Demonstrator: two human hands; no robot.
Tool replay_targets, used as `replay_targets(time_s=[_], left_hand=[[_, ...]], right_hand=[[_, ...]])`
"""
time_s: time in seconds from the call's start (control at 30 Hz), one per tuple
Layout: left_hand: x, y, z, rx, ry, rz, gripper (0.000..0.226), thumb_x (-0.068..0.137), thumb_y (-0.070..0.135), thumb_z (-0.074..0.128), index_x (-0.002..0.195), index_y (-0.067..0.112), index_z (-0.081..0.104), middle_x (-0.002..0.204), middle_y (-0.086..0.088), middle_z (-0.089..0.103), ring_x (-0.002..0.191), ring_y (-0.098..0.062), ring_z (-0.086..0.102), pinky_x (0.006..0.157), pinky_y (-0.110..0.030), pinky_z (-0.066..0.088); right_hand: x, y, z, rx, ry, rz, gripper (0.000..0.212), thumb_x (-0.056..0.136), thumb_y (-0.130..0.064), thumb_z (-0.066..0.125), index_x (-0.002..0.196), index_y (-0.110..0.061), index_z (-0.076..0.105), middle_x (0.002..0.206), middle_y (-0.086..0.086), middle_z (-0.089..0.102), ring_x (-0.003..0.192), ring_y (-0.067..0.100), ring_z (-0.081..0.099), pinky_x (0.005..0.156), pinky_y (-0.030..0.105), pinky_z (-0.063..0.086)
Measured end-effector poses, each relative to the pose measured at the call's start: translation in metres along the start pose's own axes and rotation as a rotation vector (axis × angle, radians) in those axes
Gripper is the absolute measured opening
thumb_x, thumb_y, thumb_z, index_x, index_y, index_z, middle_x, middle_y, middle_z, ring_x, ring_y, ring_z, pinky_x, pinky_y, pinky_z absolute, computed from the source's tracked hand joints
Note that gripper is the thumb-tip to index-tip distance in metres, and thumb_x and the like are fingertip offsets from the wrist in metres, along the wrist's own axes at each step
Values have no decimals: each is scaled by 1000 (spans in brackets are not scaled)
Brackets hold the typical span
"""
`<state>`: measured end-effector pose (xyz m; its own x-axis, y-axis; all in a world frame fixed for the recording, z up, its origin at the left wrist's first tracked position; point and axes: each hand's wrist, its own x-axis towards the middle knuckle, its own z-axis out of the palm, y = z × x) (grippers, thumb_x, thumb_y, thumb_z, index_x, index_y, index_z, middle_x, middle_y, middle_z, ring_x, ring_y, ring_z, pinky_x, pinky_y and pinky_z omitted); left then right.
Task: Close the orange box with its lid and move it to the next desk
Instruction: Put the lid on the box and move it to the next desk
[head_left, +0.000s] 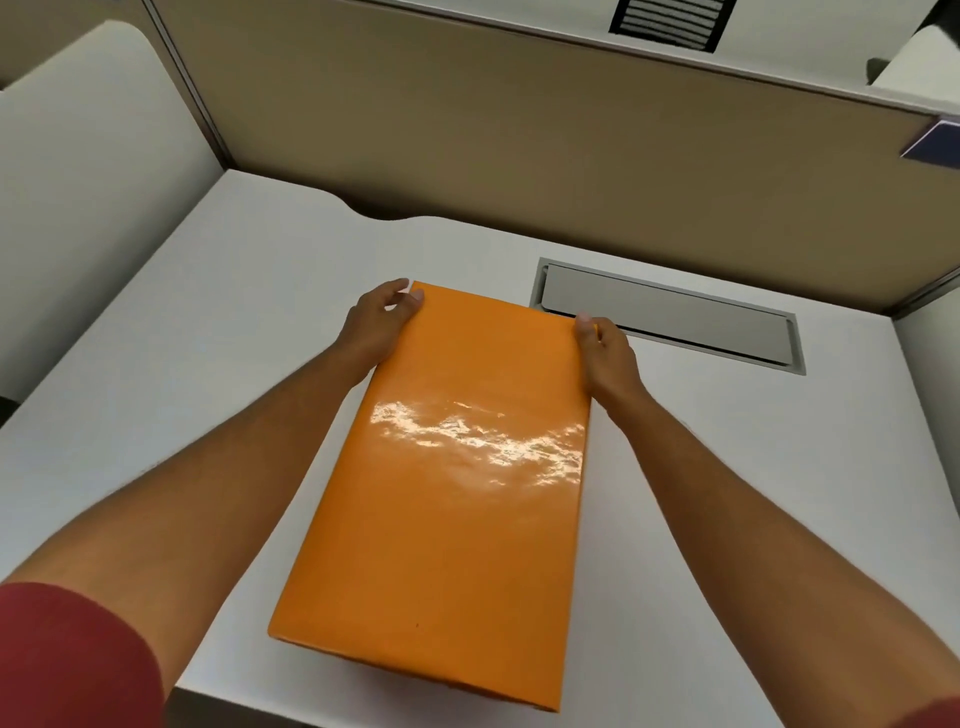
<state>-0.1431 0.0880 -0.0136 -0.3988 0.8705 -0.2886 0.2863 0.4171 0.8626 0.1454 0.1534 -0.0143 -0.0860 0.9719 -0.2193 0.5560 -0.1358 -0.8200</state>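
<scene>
A long glossy orange box (447, 499) lies on the white desk (208, 332), its lid on top and covering it. It runs from the desk's front edge toward the back. My left hand (376, 325) grips the far left corner of the lid, fingers curled over the far edge. On the far right corner, my right hand (605, 353) holds the lid's side with the thumb on top. The box body under the lid is mostly hidden.
A grey cable hatch (670, 317) is set into the desk just behind my right hand. Tan partition walls (519, 156) close the back and left. Another white desk (78, 171) lies beyond the left partition, and a further white surface (930, 353) at the right.
</scene>
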Motion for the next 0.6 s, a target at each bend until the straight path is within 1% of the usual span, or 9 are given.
replay_targets(time_s=[0.1,0.17,0.23,0.3,0.37,0.43,0.5,0.57,0.6], left_hand=[[-14,4,-11,-55,-3,-37,66,106,57,50,163,25,41,168,-7,45,149,-36,49,118,-56,46],[-34,0,-21,-55,-41,-65,70,104,56,56,165,26,37,170,-6,42,150,-37,48,114,-57,49],[-62,-12,-29,-65,-107,-137,79,99,57,63,166,29,32,171,-5,40,151,-37,47,114,-59,48],[-93,-29,-34,-86,-179,-241,87,95,62,65,167,31,28,172,-5,38,151,-38,46,115,-61,46],[-122,-41,-38,-97,-259,-286,89,91,68,66,166,35,30,168,-4,45,144,-35,55,107,-55,51],[-140,-51,-40,-166,-351,-264,81,86,74,69,156,42,44,153,2,63,124,-24,72,97,-46,61],[-148,-59,-40,-238,-403,-241,73,83,73,74,148,47,51,138,7,73,111,-20,78,96,-50,64],[-149,-65,-38,-290,-393,-250,71,84,67,78,147,46,52,136,6,74,112,-24,78,100,-55,62],[-149,-66,-35,-303,-378,-252,71,84,65,79,147,45,52,136,5,74,113,-26,77,101,-56,61]], right_hand=[[-20,-1,-6,80,26,65,59,109,-54,37,156,-19,41,159,10,48,142,30,50,100,35,39],[-49,5,-6,94,35,129,64,106,-57,44,160,-23,35,163,9,44,143,31,50,101,38,43],[-87,14,-1,104,25,218,66,104,-58,48,159,-26,35,160,8,48,132,30,56,100,43,48],[-124,22,8,130,-2,293,66,101,-63,50,157,-30,37,149,1,53,118,23,56,92,42,47],[-151,26,17,149,-13,350,70,98,-68,50,157,-32,37,136,-6,51,113,20,54,90,40,45],[-167,28,25,173,9,393,73,95,-72,50,155,-32,41,136,-7,54,115,23,59,93,43,49],[-176,28,33,146,46,407,77,93,-76,49,154,-31,44,149,1,57,127,31,61,105,51,52],[-182,24,38,102,84,410,84,88,-82,47,155,-31,44,157,6,53,137,35,57,112,55,48],[-184,21,39,104,93,413,88,84,-86,48,153,-32,46,157,6,53,136,34,56,112,54,47]])
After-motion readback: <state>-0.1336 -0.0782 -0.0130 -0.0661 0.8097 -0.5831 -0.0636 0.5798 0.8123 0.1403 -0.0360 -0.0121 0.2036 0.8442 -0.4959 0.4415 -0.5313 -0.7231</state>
